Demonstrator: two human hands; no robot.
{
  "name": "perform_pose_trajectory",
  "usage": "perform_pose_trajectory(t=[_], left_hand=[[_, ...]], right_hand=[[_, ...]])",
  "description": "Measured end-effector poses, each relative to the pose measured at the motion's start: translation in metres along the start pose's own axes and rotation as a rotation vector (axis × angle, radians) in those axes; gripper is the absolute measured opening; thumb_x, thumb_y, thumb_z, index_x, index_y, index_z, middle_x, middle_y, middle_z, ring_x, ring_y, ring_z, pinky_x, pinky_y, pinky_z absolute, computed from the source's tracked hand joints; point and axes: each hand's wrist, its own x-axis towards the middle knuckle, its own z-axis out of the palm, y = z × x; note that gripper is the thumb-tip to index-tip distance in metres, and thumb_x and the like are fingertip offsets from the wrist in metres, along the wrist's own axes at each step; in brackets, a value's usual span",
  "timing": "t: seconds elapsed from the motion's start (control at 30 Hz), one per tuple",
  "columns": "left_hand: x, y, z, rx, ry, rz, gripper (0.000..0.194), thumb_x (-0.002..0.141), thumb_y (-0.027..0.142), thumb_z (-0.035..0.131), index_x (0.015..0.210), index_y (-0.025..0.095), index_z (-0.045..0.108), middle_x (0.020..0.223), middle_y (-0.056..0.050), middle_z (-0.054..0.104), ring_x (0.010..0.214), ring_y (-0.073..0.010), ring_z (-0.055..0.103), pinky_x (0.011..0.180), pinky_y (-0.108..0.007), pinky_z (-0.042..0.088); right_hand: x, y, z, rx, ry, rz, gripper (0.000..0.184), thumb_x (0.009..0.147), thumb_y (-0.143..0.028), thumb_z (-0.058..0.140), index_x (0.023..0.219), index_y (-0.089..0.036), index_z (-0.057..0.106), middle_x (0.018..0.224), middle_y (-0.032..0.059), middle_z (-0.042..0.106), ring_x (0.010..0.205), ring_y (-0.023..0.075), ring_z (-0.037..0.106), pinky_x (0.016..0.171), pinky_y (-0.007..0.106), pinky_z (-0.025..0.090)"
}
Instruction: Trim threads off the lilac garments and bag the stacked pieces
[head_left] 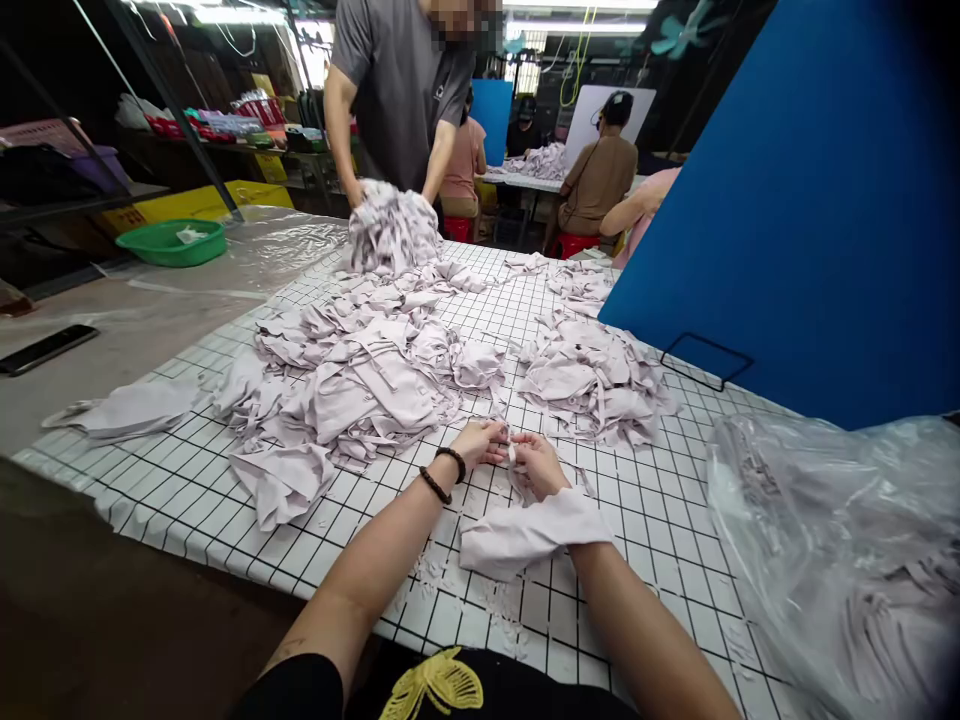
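Observation:
A pale pinkish-grey fabric piece [534, 532] lies over my right wrist and on the table in front of me. Its narrow strip rises between my hands. My right hand [540, 466] pinches this strip. The fingers of my left hand [482, 444] are closed at the strip's upper end, close to my right fingertips; exactly what they grip is too small to make out. Ahead of my left hand spreads a large heap of similar fabric pieces [375, 390]. Beyond my right hand lies a smaller fabric heap [596, 380].
The table has a white cloth with a black grid [645, 560], littered with small scraps. A co-worker [405, 90] holds a fabric bundle [394, 225] across the table. A blue board [795, 230] and clear plastic bag [825, 520] stand right. Left are a phone [46, 350] and green basket [172, 245].

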Motion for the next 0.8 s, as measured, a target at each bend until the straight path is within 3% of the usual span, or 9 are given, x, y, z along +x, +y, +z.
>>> perform_pose_trajectory(t=[0.1, 0.17, 0.33, 0.4, 0.53, 0.8], left_hand=[[0.007, -0.002, 0.002, 0.000, 0.038, 0.005, 0.025, 0.089, 0.032, 0.053, 0.103, 0.012, 0.052, 0.078, -0.005, 0.063, 0.048, -0.0083, 0.060, 0.044, -0.017, 0.048], [0.010, -0.003, 0.002, 0.008, 0.044, 0.008, 0.025, 0.089, 0.032, 0.053, 0.104, 0.012, 0.052, 0.078, -0.005, 0.063, 0.050, -0.0103, 0.062, 0.044, -0.018, 0.049], [0.014, -0.004, 0.000, 0.032, 0.021, 0.016, 0.022, 0.091, 0.029, 0.046, 0.101, 0.011, 0.055, 0.080, -0.008, 0.065, 0.054, -0.0135, 0.065, 0.050, -0.023, 0.053], [0.015, -0.005, 0.000, 0.038, 0.004, 0.019, 0.023, 0.092, 0.030, 0.044, 0.099, 0.011, 0.056, 0.081, -0.009, 0.066, 0.053, -0.0134, 0.065, 0.050, -0.024, 0.054], [0.017, -0.007, 0.000, 0.035, 0.000, 0.047, 0.026, 0.091, 0.033, 0.047, 0.103, 0.012, 0.055, 0.082, -0.009, 0.066, 0.053, -0.0130, 0.064, 0.052, -0.025, 0.055], [0.018, -0.010, 0.007, 0.036, 0.044, 0.137, 0.031, 0.085, 0.041, 0.056, 0.101, 0.014, 0.054, 0.084, -0.005, 0.062, 0.051, -0.0084, 0.060, 0.053, -0.024, 0.053]], right_hand=[[0.001, -0.004, -0.003, -0.031, -0.026, 0.038, 0.025, 0.063, -0.033, 0.055, 0.083, -0.019, 0.050, 0.048, -0.0072, 0.044, 0.034, 0.0073, 0.031, 0.035, 0.020, 0.021], [0.005, -0.006, -0.003, -0.062, -0.009, 0.037, 0.027, 0.065, -0.040, 0.058, 0.079, -0.018, 0.052, 0.050, -0.0041, 0.049, 0.037, 0.0084, 0.035, 0.037, 0.021, 0.024], [0.027, -0.008, 0.002, -0.552, 0.232, -0.196, 0.034, 0.063, -0.050, 0.065, 0.071, -0.018, 0.056, 0.067, 0.0057, 0.062, 0.065, 0.0182, 0.055, 0.058, 0.026, 0.036], [0.037, -0.008, 0.003, -0.654, 0.247, -0.247, 0.028, 0.068, -0.047, 0.061, 0.066, -0.019, 0.057, 0.070, 0.0083, 0.064, 0.072, 0.0204, 0.056, 0.064, 0.028, 0.036], [0.047, -0.007, 0.001, -0.614, 0.194, -0.269, 0.023, 0.072, -0.039, 0.055, 0.061, -0.019, 0.058, 0.067, 0.0080, 0.063, 0.069, 0.0190, 0.055, 0.064, 0.027, 0.036], [0.045, -0.003, -0.004, -0.376, -0.002, -0.247, 0.029, 0.072, -0.044, 0.049, 0.070, -0.017, 0.060, 0.058, -0.0004, 0.056, 0.053, 0.0123, 0.048, 0.052, 0.022, 0.037]])
